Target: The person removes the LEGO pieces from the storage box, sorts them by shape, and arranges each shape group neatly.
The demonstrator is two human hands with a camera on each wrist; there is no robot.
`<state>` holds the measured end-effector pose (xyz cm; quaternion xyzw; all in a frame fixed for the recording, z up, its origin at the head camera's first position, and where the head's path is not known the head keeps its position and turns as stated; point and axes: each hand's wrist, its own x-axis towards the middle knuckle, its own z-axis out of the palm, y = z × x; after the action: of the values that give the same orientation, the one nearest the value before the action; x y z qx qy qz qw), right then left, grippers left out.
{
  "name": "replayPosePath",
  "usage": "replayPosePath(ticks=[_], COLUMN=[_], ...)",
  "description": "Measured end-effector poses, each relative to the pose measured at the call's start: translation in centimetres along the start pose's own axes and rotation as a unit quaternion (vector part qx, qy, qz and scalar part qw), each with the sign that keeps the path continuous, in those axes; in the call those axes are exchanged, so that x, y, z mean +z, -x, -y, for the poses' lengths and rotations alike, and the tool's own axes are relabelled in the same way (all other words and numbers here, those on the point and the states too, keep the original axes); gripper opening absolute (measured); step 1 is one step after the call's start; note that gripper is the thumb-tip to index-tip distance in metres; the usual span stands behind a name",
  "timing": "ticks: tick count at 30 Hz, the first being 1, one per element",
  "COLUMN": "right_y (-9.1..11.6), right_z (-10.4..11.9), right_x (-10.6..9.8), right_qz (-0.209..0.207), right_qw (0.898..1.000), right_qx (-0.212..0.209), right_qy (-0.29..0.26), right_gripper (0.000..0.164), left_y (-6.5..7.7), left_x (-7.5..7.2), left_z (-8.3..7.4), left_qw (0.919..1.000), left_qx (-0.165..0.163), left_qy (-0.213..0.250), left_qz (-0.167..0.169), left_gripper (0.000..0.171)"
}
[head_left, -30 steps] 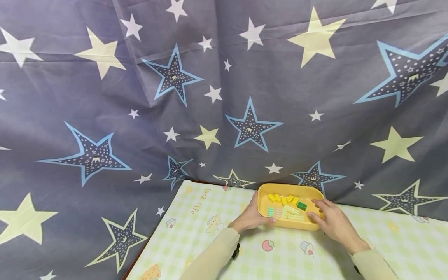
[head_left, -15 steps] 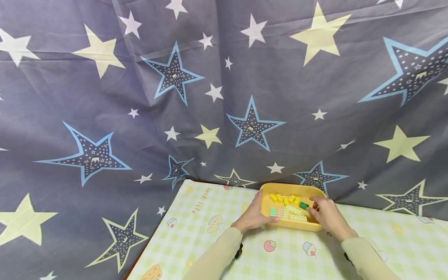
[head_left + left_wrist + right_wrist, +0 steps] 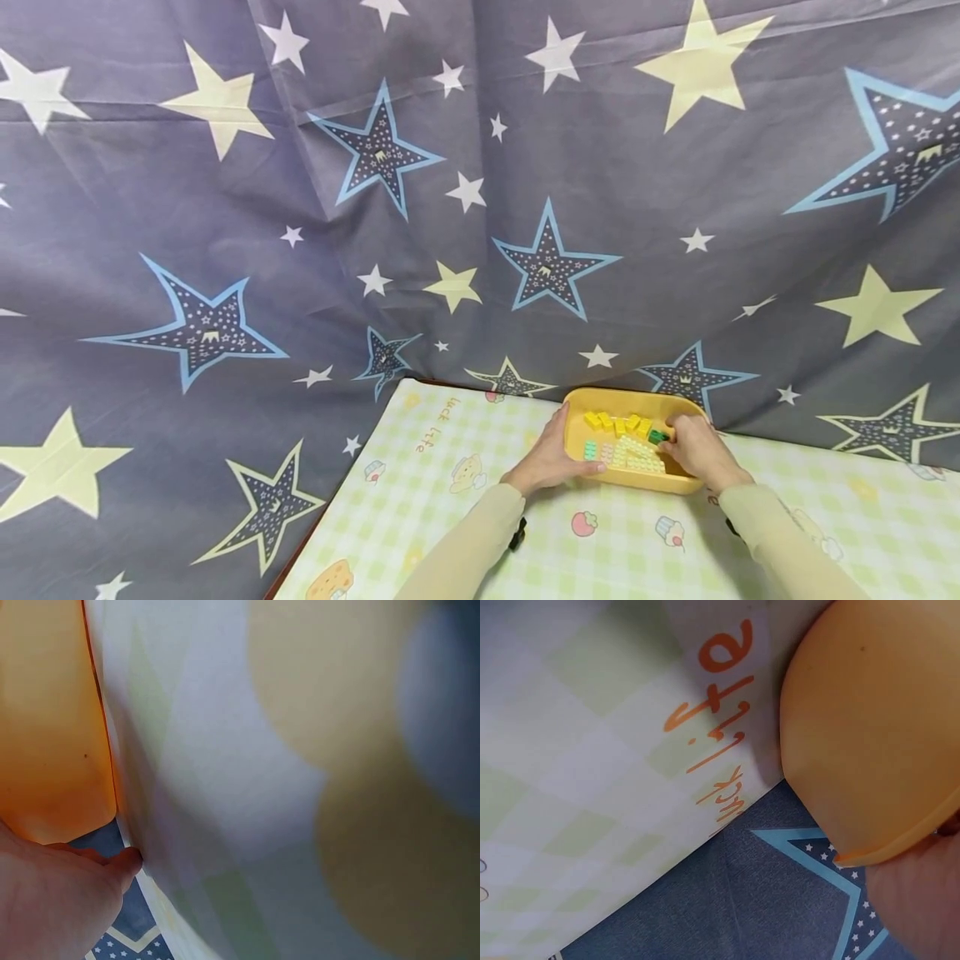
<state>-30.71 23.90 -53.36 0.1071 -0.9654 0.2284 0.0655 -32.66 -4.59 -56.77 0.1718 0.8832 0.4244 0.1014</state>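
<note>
A yellow plastic tray (image 3: 630, 482) with rounded corners stands on the table. My left hand (image 3: 547, 457) grips its left end, thumb along the front rim and fingers at the far side. In the left wrist view this hand (image 3: 60, 892) sits against the tray's outer wall (image 3: 52, 735). Over the tray's right end, my right hand (image 3: 699, 450) reaches in with thumb and fingertips at a dark green toy brick (image 3: 657, 437), pinching its right end. That brick is out of sight in the right wrist view, where the tray's wall (image 3: 877, 727) covers it.
Several bright yellow bricks (image 3: 619, 427) lie along the tray's back half. Pale yellow studded bricks (image 3: 637, 457), a mint brick (image 3: 590, 450) and a pale pink one (image 3: 607, 452) lie in front. A checked cloth (image 3: 450, 517) covers the table; a star-patterned curtain (image 3: 480, 208) hangs directly behind.
My right hand has moved left and inward from the tray's right rim to the dark green brick. The left hand keeps its grip. The whole head view has shifted slightly.
</note>
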Motion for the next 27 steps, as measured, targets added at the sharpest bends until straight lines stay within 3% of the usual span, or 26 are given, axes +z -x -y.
replayPosePath(ticks=[14,27], right_y=[-0.72,-0.76], right_z=[0.17,0.05], right_x=[0.06,0.58], right_qz=[0.038,0.041], right_qw=[0.998,0.998], right_qx=[0.039,0.039], right_qy=[0.027,0.027], right_gripper=[0.017,0.021], left_y=[-0.04,0.21], left_x=[0.03,-0.06], left_z=[-0.24,-0.43], left_qw=[0.9999,0.9998], left_qx=[-0.008,-0.011], left_qy=[-0.008,-0.019], left_qz=[-0.003,-0.005], left_gripper=[0.131,0.131])
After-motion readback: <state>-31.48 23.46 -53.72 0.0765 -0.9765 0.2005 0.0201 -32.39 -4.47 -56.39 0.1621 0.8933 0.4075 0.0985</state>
